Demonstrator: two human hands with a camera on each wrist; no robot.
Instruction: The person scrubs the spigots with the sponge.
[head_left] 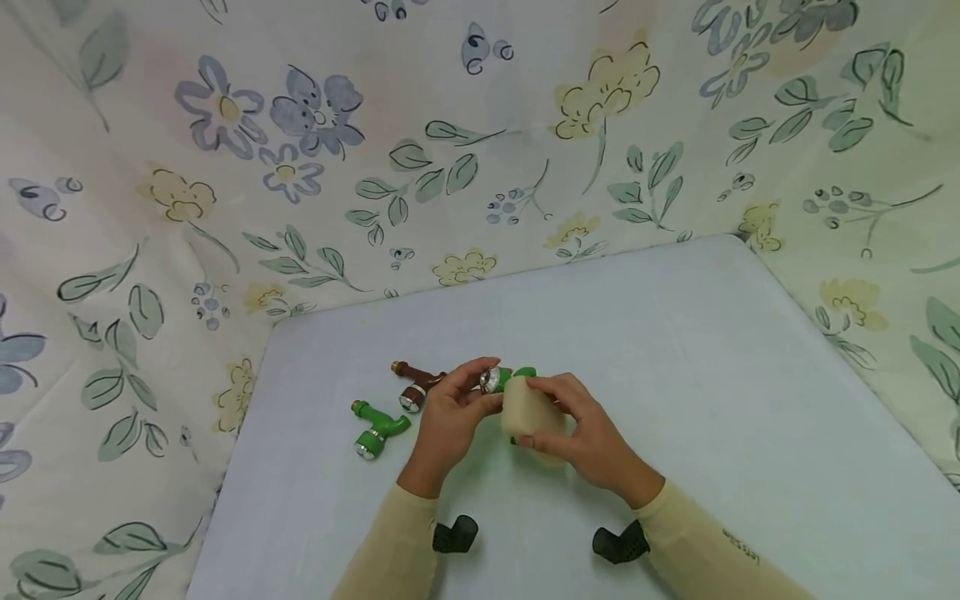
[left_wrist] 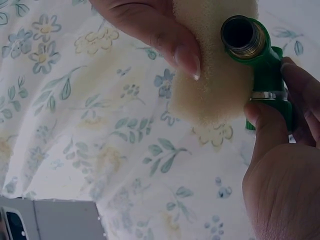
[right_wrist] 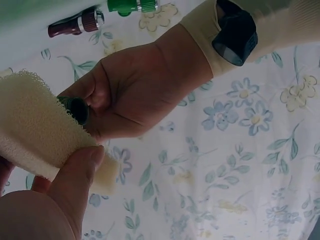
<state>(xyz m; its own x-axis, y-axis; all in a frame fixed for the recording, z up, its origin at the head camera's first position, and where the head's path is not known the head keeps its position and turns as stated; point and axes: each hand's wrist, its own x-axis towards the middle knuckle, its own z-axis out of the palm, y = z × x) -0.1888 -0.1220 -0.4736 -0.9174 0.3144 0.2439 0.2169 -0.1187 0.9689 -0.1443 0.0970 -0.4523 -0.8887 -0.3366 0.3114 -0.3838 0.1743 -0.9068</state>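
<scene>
Green tap (left_wrist: pixel 267 70) is above the desk (head_left: pixel 675 350), pinched by the left hand's (head_left: pixel 448 410) fingers. The right hand's (head_left: pixel 596 437) grip a sponge (head_left: pixel 528 410); contact with the tap is unclear. Brown tap (head_left: pixel 417 388) lies at nine o'clock, second green tap (head_left: pixel 381 423) at eight.

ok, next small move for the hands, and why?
Probably wipe the sponge along the held green tap: the left hand grips the tap by its knob end, leaving its threaded end free, and the right hand holds the sponge right by it.
</scene>
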